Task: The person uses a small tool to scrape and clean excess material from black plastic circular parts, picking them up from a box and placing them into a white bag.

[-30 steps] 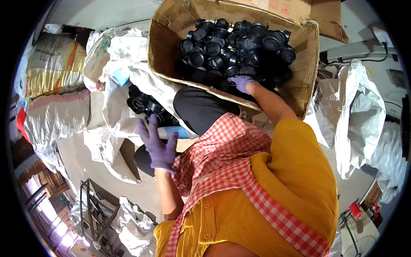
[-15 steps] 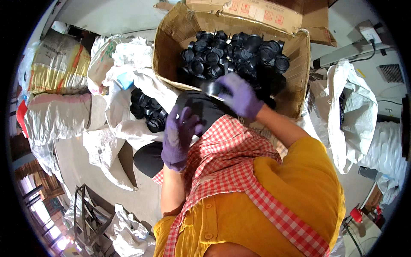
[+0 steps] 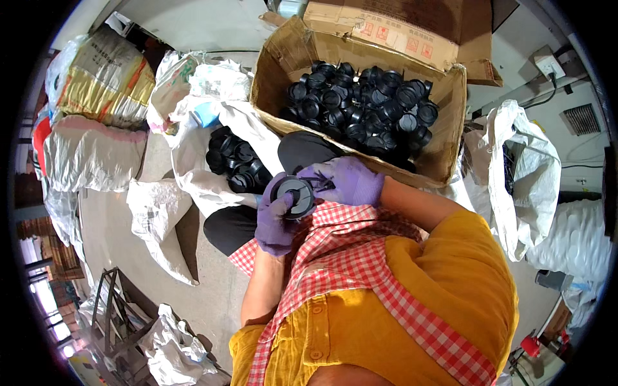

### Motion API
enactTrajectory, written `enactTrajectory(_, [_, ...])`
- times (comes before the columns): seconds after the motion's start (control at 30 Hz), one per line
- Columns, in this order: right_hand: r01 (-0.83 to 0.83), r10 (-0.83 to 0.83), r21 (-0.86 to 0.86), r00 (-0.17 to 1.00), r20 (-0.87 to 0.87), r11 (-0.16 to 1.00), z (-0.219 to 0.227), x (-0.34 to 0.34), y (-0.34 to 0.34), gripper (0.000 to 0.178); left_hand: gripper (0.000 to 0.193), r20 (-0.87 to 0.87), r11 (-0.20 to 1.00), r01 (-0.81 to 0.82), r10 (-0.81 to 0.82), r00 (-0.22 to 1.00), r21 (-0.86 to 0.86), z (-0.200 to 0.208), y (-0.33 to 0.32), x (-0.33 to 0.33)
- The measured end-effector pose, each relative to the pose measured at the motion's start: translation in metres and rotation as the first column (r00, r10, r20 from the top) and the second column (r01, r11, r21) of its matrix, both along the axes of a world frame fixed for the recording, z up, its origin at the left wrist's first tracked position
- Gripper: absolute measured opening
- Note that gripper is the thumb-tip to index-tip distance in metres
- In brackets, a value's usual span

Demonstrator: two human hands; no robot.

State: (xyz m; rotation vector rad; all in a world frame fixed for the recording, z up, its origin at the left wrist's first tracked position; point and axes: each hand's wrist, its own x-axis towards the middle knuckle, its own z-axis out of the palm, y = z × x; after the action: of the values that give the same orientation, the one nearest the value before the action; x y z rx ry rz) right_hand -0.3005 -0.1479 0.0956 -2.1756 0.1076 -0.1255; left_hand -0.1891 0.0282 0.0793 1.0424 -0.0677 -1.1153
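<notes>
Over my lap, my left hand [image 3: 275, 226] grips a round black plastic cap [image 3: 301, 204], its thumb lying across the disc-shaped face. My right hand [image 3: 355, 182], also in a purple glove, has its fingers closed at the cap's upper right edge. A thin dark piece shows between those fingers, partly hidden. Beyond my knees, a worn cardboard box [image 3: 455, 119] holds a heap of similar black caps [image 3: 360, 106]. To the left of it, more black caps [image 3: 237, 162] lie in an open white woven sack [image 3: 241, 125].
Another open white sack [image 3: 524, 180] stands at the right. Stuffed sacks [image 3: 96, 154] are stacked at the far left. A metal frame [image 3: 109, 315] and a crumpled white bag [image 3: 174, 350] lie on the floor at lower left. A wall socket [image 3: 547, 63] has a cable plugged in.
My right hand has come back from the box's near edge to my left hand over my lap. The left hand, open before, now grips the black cap. The view has shifted slightly.
</notes>
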Motion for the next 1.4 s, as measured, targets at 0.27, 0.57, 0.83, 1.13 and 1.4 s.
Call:
enactTrajectory(0.27, [-0.319, 0.328, 0.081, 0.931, -0.159, 0.944, 0.009, -0.007, 0.007, 0.030, 0.043, 0.695, 0.940, 0.232, -0.342, 0.632, 0.252, 0.027, 0.029, 0.007])
enactTrajectory(0.57, [-0.321, 0.743, 0.730, 0.559, -0.369, 0.603, 0.016, -0.024, 0.007, 0.020, 0.034, 0.894, 0.826, 0.372, -0.316, -0.316, 0.424, 0.075, 0.092, 0.049])
enactTrajectory(0.83, [-0.027, -0.059, 0.774, 0.995, 0.083, 0.633, -0.031, -0.015, 0.013, 0.009, 0.029, 0.821, 0.945, -0.232, -0.063, 0.567, 0.232, 0.091, 0.077, 0.054])
enactTrajectory(1.13, [0.247, -0.431, 0.518, 0.861, 0.270, 0.819, -0.001, 0.031, 0.006, 0.013, 0.043, 0.640, 0.996, 0.024, -0.077, 0.764, 0.091, 0.014, 0.001, -0.033])
enactTrajectory(1.4, [0.878, -0.900, 0.206, 0.433, 0.043, 0.433, -0.119, 0.034, -0.102, 0.018, 0.033, 0.933, 0.985, -0.104, -0.166, -0.319, 0.139, 0.062, -0.009, -0.038])
